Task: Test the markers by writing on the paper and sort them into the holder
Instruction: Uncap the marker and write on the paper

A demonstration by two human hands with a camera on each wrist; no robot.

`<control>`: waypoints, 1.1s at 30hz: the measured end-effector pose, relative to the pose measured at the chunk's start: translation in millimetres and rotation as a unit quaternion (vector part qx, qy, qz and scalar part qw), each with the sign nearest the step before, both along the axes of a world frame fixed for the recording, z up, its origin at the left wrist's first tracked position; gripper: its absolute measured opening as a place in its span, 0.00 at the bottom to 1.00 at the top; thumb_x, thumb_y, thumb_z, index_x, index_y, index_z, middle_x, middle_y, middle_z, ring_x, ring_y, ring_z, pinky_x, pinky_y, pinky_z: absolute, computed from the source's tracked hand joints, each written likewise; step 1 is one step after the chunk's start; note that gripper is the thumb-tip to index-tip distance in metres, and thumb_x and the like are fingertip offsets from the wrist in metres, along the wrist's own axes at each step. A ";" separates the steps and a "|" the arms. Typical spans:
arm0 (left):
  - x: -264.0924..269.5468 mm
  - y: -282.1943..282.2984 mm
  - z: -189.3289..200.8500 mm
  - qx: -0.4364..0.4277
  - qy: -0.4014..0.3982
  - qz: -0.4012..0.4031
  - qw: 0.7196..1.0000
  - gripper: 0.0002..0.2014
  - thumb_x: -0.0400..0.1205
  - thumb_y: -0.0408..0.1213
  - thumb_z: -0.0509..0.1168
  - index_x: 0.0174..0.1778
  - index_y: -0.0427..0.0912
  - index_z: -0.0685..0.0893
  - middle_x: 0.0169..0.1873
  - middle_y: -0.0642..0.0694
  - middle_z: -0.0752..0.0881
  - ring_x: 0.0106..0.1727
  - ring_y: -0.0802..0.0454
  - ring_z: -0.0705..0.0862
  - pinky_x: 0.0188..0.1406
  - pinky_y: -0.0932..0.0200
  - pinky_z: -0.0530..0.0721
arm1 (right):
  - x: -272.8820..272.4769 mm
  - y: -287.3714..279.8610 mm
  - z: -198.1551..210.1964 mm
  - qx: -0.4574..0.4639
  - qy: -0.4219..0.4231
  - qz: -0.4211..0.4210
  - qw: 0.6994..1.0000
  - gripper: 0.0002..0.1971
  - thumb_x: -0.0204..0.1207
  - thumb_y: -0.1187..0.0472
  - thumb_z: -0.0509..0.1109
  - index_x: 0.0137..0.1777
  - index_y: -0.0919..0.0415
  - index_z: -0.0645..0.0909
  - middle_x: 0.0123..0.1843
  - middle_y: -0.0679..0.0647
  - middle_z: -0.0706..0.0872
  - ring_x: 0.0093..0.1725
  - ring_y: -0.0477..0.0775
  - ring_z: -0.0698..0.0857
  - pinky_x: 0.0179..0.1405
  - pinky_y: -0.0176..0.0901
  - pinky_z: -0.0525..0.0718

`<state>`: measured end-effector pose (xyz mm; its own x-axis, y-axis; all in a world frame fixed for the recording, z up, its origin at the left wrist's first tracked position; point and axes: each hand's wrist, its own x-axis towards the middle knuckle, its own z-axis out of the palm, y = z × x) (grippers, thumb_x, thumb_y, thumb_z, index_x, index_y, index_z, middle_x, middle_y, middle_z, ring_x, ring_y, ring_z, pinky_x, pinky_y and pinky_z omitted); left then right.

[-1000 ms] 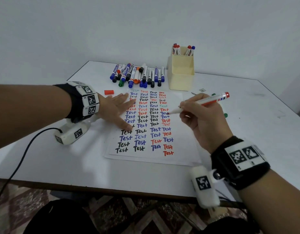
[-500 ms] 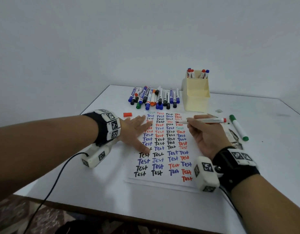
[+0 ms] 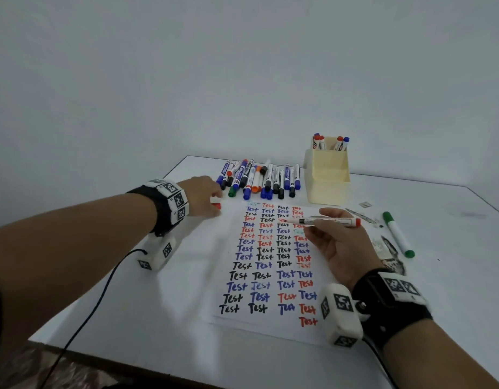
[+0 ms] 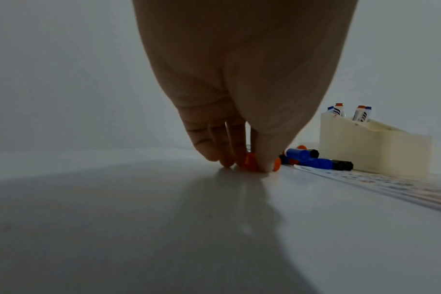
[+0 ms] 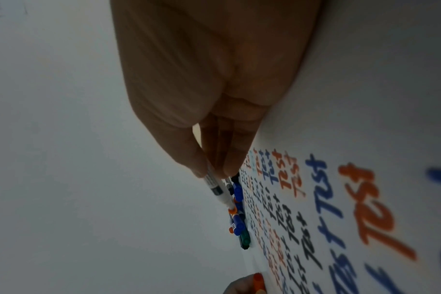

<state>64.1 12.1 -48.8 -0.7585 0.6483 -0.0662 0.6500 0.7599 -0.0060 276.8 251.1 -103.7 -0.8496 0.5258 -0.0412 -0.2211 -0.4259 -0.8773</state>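
My right hand [image 3: 331,237] holds an uncapped red marker [image 3: 326,221] level above the paper [image 3: 268,279], tip pointing left; the right wrist view shows fingers [image 5: 229,159] and thumb pinching its white barrel [image 5: 218,189]. My left hand [image 3: 203,196] is off the paper at the upper left, fingertips [image 4: 262,163] pinching the red cap [image 4: 249,162] on the table, also visible as the red cap [image 3: 216,205]. The paper is covered in rows of "Test". A cream holder [image 3: 329,175] at the back holds several markers [image 3: 329,141].
A row of capped markers [image 3: 262,179] lies behind the paper, left of the holder. A green marker [image 3: 398,238] lies on the table to the right, near some scraps. A black cable [image 3: 102,293] runs from my left wrist over the white table's front edge [image 3: 130,363].
My left hand left the paper and moved up-left onto the red cap. My right hand lifted the marker's tip off the paper and turned the marker level. My head view rose.
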 end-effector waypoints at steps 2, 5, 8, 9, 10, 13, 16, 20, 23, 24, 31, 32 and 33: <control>-3.7 -2.7 -6.3 -0.013 -0.001 0.018 1.000 0.19 0.84 0.53 0.67 0.67 0.49 0.84 0.63 0.48 0.83 0.64 0.48 0.81 0.65 0.55 0.77 | 0.2 -0.9 -0.6 0.027 -0.006 0.007 1.000 0.08 0.80 0.76 0.72 0.53 0.65 0.82 0.46 0.67 0.91 0.44 0.61 0.91 0.48 0.47 0.93; -4.4 -3.8 -9.5 0.032 -0.023 0.014 0.999 0.10 0.84 0.46 0.69 0.58 0.49 0.88 0.56 0.51 0.87 0.60 0.51 0.82 0.57 0.60 0.77 | 1.8 -1.5 -2.7 0.053 -0.008 0.025 0.998 0.08 0.78 0.79 0.73 0.49 0.67 0.84 0.50 0.69 0.92 0.48 0.63 0.92 0.52 0.48 0.93; 1.2 -1.3 -7.3 0.074 -0.064 -0.015 0.995 0.09 0.81 0.45 0.74 0.56 0.53 0.91 0.51 0.56 0.89 0.54 0.56 0.84 0.53 0.63 0.78 | 3.1 -0.5 -2.3 0.043 0.004 0.034 0.998 0.07 0.81 0.79 0.68 0.52 0.70 0.85 0.52 0.70 0.92 0.51 0.65 0.92 0.55 0.49 0.93; 5.3 0.7 -6.0 0.091 -0.076 -0.032 0.992 0.09 0.80 0.45 0.74 0.56 0.55 0.91 0.50 0.58 0.88 0.53 0.58 0.84 0.54 0.64 0.79 | 3.7 -0.4 -1.4 0.039 0.010 0.037 0.999 0.07 0.81 0.78 0.67 0.52 0.70 0.85 0.52 0.70 0.92 0.51 0.64 0.92 0.55 0.49 0.93; 10.0 3.6 -4.9 0.107 -0.083 -0.051 0.990 0.09 0.81 0.46 0.74 0.56 0.57 0.91 0.50 0.60 0.88 0.53 0.61 0.84 0.55 0.65 0.79 | 4.2 -0.4 -0.8 0.038 0.014 0.040 0.998 0.07 0.82 0.77 0.66 0.52 0.70 0.85 0.51 0.70 0.92 0.50 0.64 0.92 0.54 0.49 0.93; 24.1 16.8 -1.5 0.131 -0.089 -0.102 0.982 0.10 0.82 0.46 0.73 0.58 0.58 0.89 0.50 0.62 0.87 0.50 0.66 0.83 0.53 0.68 0.79 | 4.9 -1.7 -0.2 0.059 0.012 0.050 0.997 0.07 0.82 0.75 0.69 0.51 0.67 0.86 0.53 0.71 0.91 0.51 0.64 0.92 0.55 0.50 0.93; 36.0 30.8 0.2 0.148 -0.105 -0.123 0.976 0.10 0.82 0.45 0.73 0.58 0.55 0.89 0.46 0.61 0.88 0.43 0.70 0.84 0.45 0.70 0.78 | 4.2 -2.1 -0.9 0.065 0.008 0.048 0.997 0.06 0.80 0.74 0.71 0.49 0.65 0.87 0.55 0.71 0.91 0.51 0.65 0.92 0.56 0.52 0.92; 47.9 41.6 2.0 0.149 -0.114 -0.139 0.972 0.12 0.82 0.44 0.73 0.61 0.52 0.89 0.46 0.58 0.90 0.45 0.65 0.86 0.49 0.67 0.83 | 4.4 -2.8 -0.7 0.069 0.005 0.046 0.997 0.05 0.80 0.73 0.72 0.50 0.65 0.88 0.55 0.70 0.92 0.52 0.64 0.92 0.55 0.51 0.92; 53.3 44.2 3.6 0.149 -0.119 -0.144 0.971 0.12 0.82 0.44 0.73 0.61 0.52 0.89 0.46 0.57 0.90 0.46 0.62 0.87 0.53 0.61 0.86 | 4.8 -3.2 -0.9 0.083 -0.001 0.040 0.996 0.05 0.80 0.73 0.72 0.50 0.66 0.88 0.54 0.70 0.92 0.52 0.63 0.92 0.59 0.53 0.91; 54.4 44.5 4.0 0.150 -0.123 -0.145 0.970 0.12 0.82 0.44 0.73 0.61 0.53 0.89 0.46 0.57 0.90 0.46 0.62 0.87 0.53 0.62 0.86 | 4.9 -3.1 -1.0 0.087 -0.005 0.039 0.995 0.04 0.80 0.73 0.73 0.50 0.66 0.88 0.54 0.70 0.92 0.53 0.63 0.92 0.60 0.55 0.90; 68.6 58.1 0.5 0.137 -0.100 -0.155 0.973 0.08 0.87 0.40 0.65 0.59 0.50 0.87 0.43 0.60 0.86 0.42 0.61 0.85 0.44 0.65 0.80 | 4.0 -3.1 -1.6 0.091 -0.010 0.041 0.995 0.04 0.78 0.70 0.76 0.52 0.65 0.89 0.54 0.68 0.93 0.55 0.65 0.92 0.60 0.56 0.89; 70.5 61.6 -1.8 0.135 -0.090 -0.154 0.975 0.08 0.88 0.38 0.63 0.59 0.49 0.87 0.42 0.58 0.85 0.41 0.58 0.84 0.42 0.64 0.80 | 4.4 -2.8 -1.3 0.079 -0.007 0.037 0.996 0.05 0.78 0.70 0.76 0.52 0.65 0.89 0.54 0.68 0.93 0.55 0.65 0.92 0.61 0.57 0.89; 72.0 64.4 -3.1 0.135 -0.083 -0.151 0.976 0.09 0.89 0.36 0.61 0.58 0.48 0.86 0.42 0.55 0.86 0.41 0.55 0.85 0.40 0.62 0.80 | 4.5 -2.6 -0.9 0.069 -0.003 0.033 0.997 0.05 0.79 0.70 0.76 0.52 0.65 0.89 0.54 0.68 0.93 0.55 0.65 0.92 0.61 0.57 0.89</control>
<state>136.1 76.4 -51.9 -0.5241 0.8511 0.0322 0.8192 0.4934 0.2925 281.4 248.6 -104.6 -0.8821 0.4705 0.0220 -0.1913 -0.3153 -0.9295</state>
